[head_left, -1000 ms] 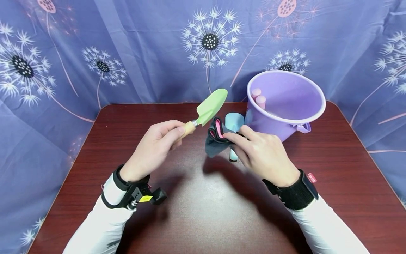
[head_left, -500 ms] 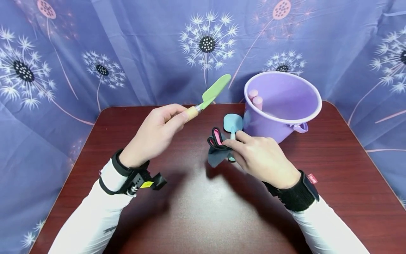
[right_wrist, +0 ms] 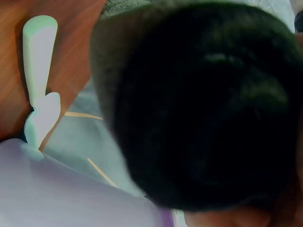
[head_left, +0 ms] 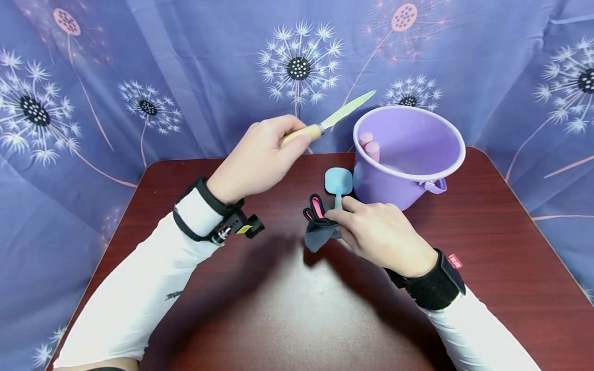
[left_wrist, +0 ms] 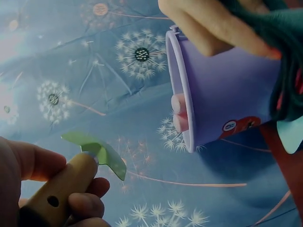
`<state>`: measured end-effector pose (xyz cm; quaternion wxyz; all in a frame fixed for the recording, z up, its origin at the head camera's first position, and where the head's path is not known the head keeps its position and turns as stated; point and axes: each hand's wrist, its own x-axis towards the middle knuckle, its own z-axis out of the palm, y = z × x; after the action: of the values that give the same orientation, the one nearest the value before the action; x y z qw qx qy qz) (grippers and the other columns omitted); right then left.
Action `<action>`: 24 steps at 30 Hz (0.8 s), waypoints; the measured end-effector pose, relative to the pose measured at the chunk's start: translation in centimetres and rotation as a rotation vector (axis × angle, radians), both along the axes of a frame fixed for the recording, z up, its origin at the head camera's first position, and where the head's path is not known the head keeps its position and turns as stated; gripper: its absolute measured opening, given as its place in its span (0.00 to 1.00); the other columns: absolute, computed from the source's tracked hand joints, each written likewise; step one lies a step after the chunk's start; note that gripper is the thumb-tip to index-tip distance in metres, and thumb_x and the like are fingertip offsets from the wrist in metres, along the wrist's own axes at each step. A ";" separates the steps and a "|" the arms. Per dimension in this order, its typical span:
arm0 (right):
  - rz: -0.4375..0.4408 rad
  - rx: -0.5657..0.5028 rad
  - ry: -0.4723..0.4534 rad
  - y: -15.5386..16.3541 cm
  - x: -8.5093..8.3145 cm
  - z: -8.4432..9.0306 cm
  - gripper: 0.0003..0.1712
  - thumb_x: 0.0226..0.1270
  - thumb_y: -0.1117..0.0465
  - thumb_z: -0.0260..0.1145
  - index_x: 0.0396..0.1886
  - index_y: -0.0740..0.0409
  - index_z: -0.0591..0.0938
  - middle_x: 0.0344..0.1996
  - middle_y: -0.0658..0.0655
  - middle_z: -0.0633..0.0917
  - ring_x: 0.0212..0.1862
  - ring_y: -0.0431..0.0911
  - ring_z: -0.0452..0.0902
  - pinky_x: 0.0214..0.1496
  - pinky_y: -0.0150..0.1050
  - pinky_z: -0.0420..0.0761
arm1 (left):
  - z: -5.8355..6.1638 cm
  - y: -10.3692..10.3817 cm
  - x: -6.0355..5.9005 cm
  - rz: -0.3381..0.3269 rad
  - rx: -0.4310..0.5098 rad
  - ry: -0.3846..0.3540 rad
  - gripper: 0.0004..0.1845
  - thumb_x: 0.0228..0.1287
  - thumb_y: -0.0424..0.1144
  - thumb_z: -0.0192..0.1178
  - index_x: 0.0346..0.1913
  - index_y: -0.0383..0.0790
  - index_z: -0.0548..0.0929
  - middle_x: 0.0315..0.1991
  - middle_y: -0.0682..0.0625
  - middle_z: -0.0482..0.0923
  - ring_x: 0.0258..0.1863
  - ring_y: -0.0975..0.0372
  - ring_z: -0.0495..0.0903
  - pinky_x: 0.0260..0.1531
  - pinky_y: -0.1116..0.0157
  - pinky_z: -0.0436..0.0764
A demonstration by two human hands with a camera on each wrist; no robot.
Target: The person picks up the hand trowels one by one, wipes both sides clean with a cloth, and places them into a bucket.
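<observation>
Left grip (head_left: 260, 159) curled round trowel (head_left: 325, 123) handle; right grip (head_left: 380, 232) pinching glove (head_left: 317, 224). Risk: raised blade clipping bucket (head_left: 408, 154) rim, tipping it.

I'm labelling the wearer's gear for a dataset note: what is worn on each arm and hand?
Both hands are bare. Each arm has a long white sleeve. The left wrist carries a black strap over the sleeve, with a small black camera module bearing a yellow tag. The right wrist has a wide black knitted band with a small red label at its edge.
</observation>
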<state>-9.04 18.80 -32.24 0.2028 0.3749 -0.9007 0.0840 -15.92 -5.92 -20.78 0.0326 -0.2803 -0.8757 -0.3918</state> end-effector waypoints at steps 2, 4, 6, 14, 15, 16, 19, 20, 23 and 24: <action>-0.006 0.007 -0.011 0.0 0.1 0.0 0.15 0.64 0.61 0.74 0.50 0.46 0.90 0.30 0.47 0.72 0.16 0.44 0.63 0.16 0.42 0.69 | 0.4 1.0 -0.6 -0.014 -0.037 0.022 0.12 0.82 0.50 0.56 0.46 0.49 0.85 0.25 0.49 0.73 0.23 0.58 0.69 0.26 0.60 0.69; -0.009 0.014 -0.020 -0.1 0.2 0.0 0.15 0.63 0.60 0.75 0.50 0.46 0.90 0.30 0.46 0.73 0.16 0.44 0.63 0.16 0.41 0.69 | 0.7 2.1 -1.0 -0.024 -0.070 0.027 0.12 0.82 0.51 0.57 0.44 0.48 0.84 0.25 0.50 0.72 0.22 0.59 0.70 0.25 0.61 0.70; -0.005 0.017 -0.024 -0.1 0.3 0.0 0.14 0.63 0.60 0.76 0.49 0.46 0.90 0.30 0.46 0.73 0.16 0.44 0.64 0.16 0.41 0.69 | 1.0 3.0 -1.3 -0.030 -0.106 0.033 0.13 0.82 0.52 0.57 0.44 0.48 0.83 0.24 0.50 0.70 0.22 0.59 0.70 0.25 0.62 0.69; 0.016 0.038 0.003 -0.4 0.3 0.0 0.15 0.60 0.60 0.78 0.47 0.47 0.89 0.30 0.48 0.75 0.19 0.45 0.70 0.18 0.42 0.72 | 1.5 6.8 -2.8 -0.051 -0.290 0.073 0.16 0.83 0.55 0.53 0.43 0.48 0.80 0.29 0.52 0.73 0.27 0.62 0.73 0.30 0.65 0.70; 0.016 0.041 0.003 -0.4 0.4 0.0 0.15 0.60 0.60 0.78 0.47 0.47 0.89 0.30 0.48 0.75 0.19 0.45 0.70 0.18 0.42 0.72 | 1.6 7.3 -3.0 -0.056 -0.312 0.081 0.16 0.84 0.55 0.53 0.44 0.47 0.80 0.30 0.52 0.74 0.28 0.62 0.74 0.31 0.65 0.71; 0.017 0.042 0.003 -0.4 0.4 0.1 0.15 0.60 0.60 0.78 0.47 0.47 0.90 0.30 0.48 0.76 0.19 0.45 0.71 0.18 0.42 0.73 | 1.7 7.9 -3.1 -0.059 -0.335 0.085 0.16 0.84 0.55 0.52 0.44 0.47 0.80 0.31 0.53 0.75 0.30 0.62 0.75 0.32 0.65 0.72; 0.015 0.049 -0.003 -0.4 0.6 0.1 0.14 0.60 0.62 0.77 0.47 0.47 0.90 0.30 0.47 0.76 0.19 0.44 0.71 0.18 0.42 0.73 | 2.0 9.9 -3.7 -0.079 -0.409 0.093 0.16 0.85 0.54 0.49 0.44 0.47 0.79 0.33 0.55 0.78 0.33 0.63 0.76 0.34 0.65 0.72; 0.013 0.052 -0.005 -0.4 0.6 0.1 0.14 0.60 0.62 0.77 0.47 0.46 0.89 0.30 0.47 0.76 0.19 0.44 0.70 0.18 0.41 0.72 | 2.1 10.5 -3.9 -0.084 -0.433 0.091 0.16 0.85 0.54 0.48 0.44 0.47 0.78 0.34 0.55 0.79 0.33 0.63 0.76 0.35 0.65 0.73; 0.012 0.061 -0.008 -0.3 0.8 0.0 0.13 0.61 0.61 0.77 0.46 0.46 0.89 0.30 0.47 0.76 0.19 0.43 0.71 0.18 0.41 0.73 | 2.2 12.4 -4.5 -0.093 -0.511 0.098 0.17 0.86 0.53 0.44 0.43 0.47 0.77 0.35 0.55 0.79 0.35 0.63 0.77 0.36 0.64 0.74; 0.010 0.064 -0.009 -0.3 0.8 0.0 0.13 0.61 0.61 0.77 0.45 0.46 0.89 0.29 0.48 0.77 0.20 0.43 0.71 0.19 0.41 0.73 | 2.2 13.0 -4.6 -0.092 -0.541 0.099 0.16 0.86 0.52 0.44 0.44 0.47 0.76 0.36 0.55 0.78 0.36 0.62 0.78 0.38 0.64 0.74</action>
<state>-8.24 18.46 -32.23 0.1862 0.3852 -0.9020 0.0579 -20.53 7.08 -18.54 -0.0183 -0.3373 -0.9321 -0.1308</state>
